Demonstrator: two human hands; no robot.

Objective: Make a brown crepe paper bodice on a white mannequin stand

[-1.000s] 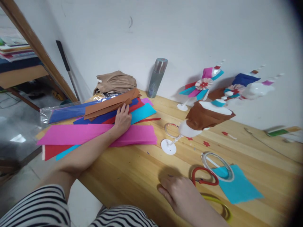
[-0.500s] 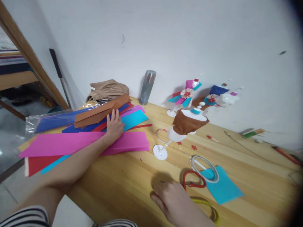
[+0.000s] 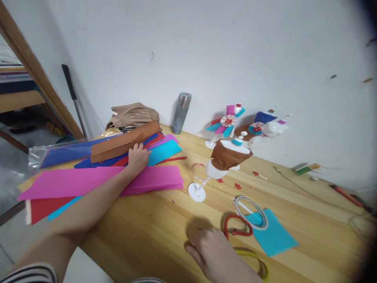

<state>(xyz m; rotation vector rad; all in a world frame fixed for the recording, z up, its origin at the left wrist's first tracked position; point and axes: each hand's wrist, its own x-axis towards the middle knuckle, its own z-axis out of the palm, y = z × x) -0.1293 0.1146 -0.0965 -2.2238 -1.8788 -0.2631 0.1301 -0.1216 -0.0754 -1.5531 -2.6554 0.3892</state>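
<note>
My left hand (image 3: 138, 159) reaches over the pile of coloured felt sheets, its fingers bent down onto them beside the brown sheet (image 3: 118, 147); the fingertips are hidden. Near it lie a turquoise sheet (image 3: 165, 151) and a pink sheet (image 3: 73, 181), which my forearm crosses. My right hand (image 3: 210, 249) rests curled on the table with its fingers tucked under, and what they hold, if anything, is hidden. Close by its right side are a red loop handle (image 3: 239, 227) and a yellow loop handle (image 3: 256, 259). A goblet-shaped white figure wrapped in brown felt (image 3: 226, 157) stands beyond.
A roll of white tape (image 3: 251, 212) overlaps a turquoise square (image 3: 272, 236) on the right. Small red flower pieces (image 3: 238, 186) lie around. Along the wall stand a thermos flask (image 3: 181, 114), decorated figures (image 3: 228, 120) and a beige cloth bundle (image 3: 134, 116). A cable (image 3: 306, 188) runs at right.
My left hand's outstretched fingers have curled down on the felt sheets. The right hand keeps its place on the table. The view has shifted slightly.
</note>
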